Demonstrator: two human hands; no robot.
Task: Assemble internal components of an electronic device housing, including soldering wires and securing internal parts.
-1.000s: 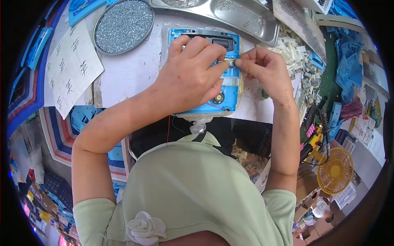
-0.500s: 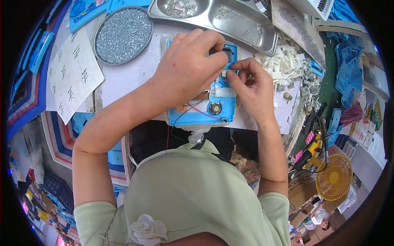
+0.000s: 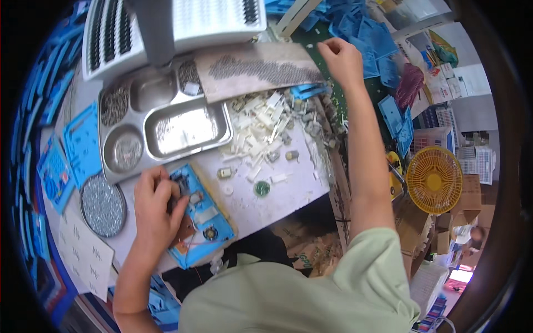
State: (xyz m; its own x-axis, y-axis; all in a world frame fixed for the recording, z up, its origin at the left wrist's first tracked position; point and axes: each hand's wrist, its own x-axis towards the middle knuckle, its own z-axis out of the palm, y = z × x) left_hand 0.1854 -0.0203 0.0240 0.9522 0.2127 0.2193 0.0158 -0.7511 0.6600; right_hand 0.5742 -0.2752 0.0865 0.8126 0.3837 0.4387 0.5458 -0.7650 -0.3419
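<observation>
A blue plastic casing point(image 3: 214, 224) lies tilted on a pad at the table's near edge, its inside facing up. It holds a round black speaker point(image 3: 210, 233), thin wires, a brown circuit board point(image 3: 182, 232) and a small motor-like part point(image 3: 195, 197). My left hand point(image 3: 157, 206) is closed at the casing's left side, thumb over its edge; the fingers partly hide that side. Stretched out to the far right, my right hand point(image 3: 343, 62) has its fingers curled into a pinch beyond a board of small metal pieces point(image 3: 222, 86). What they hold, if anything, is too small to make out.
Behind the casing stand a metal compartment tray point(image 3: 186, 151) and a white rack point(image 3: 214, 22). White plastic parts point(image 3: 264, 125) and small motors point(image 3: 291, 155) lie loose to its right. A round dish of metal pins point(image 3: 104, 205) is at left, a yellow fan point(image 3: 434, 180) at right.
My right hand has left the casing and reached far out to the right. The view has swung right, and my left hand stays at the casing, now along its left side.
</observation>
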